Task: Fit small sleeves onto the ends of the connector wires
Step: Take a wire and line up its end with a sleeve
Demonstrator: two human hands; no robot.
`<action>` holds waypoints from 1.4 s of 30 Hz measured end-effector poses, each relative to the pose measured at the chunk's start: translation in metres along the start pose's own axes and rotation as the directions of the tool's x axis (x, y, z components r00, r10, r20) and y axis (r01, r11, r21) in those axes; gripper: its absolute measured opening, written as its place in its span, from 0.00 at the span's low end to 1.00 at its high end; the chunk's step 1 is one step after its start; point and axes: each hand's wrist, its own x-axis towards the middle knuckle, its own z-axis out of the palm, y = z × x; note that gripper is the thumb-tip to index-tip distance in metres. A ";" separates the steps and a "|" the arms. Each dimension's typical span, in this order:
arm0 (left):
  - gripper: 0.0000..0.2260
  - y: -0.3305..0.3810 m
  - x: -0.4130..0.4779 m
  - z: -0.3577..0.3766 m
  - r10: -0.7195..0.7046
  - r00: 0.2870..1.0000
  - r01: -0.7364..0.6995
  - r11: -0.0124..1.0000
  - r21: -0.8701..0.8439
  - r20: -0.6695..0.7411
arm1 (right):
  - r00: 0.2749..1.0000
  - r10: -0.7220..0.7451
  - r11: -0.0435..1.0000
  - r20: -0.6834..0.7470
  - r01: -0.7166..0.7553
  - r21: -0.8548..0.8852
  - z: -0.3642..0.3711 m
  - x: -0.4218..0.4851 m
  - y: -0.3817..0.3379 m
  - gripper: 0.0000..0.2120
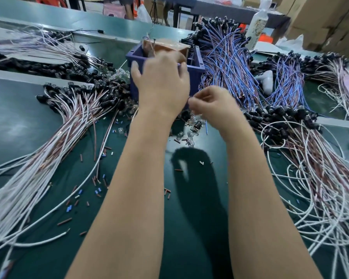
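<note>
While the connector wires lie in bundles around the purple box and loose sleeves litter the green table, the task appears mid-run, with fitted ends indistinguishable. The left hand spreads its fingers over the box; the right hand pinches a small part, probably a sleeve, blurred.

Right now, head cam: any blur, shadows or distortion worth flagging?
Head view: motion blur smears the fingertips of the left hand at the blue bin and of the right hand; a hard arm shadow falls on the green table; wide-angle bending curves the table edges; the background is soft.
</note>
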 end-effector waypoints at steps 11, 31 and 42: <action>0.10 0.094 -0.020 -0.004 0.273 0.936 -0.181 0.914 -0.362 0.221 | 0.940 0.115 0.595 -0.320 0.193 0.781 -0.074 -0.041 -0.006 0.15; 0.14 0.206 -0.089 0.143 -0.034 0.588 0.771 0.328 -0.547 0.808 | 0.718 0.378 0.795 -0.584 -0.576 -0.194 -0.160 -0.087 0.144 0.08; 0.07 0.177 -0.068 0.129 -0.090 0.779 0.600 0.393 -0.697 0.621 | 0.718 0.136 0.946 -0.683 -0.300 -0.126 -0.136 -0.068 0.101 0.07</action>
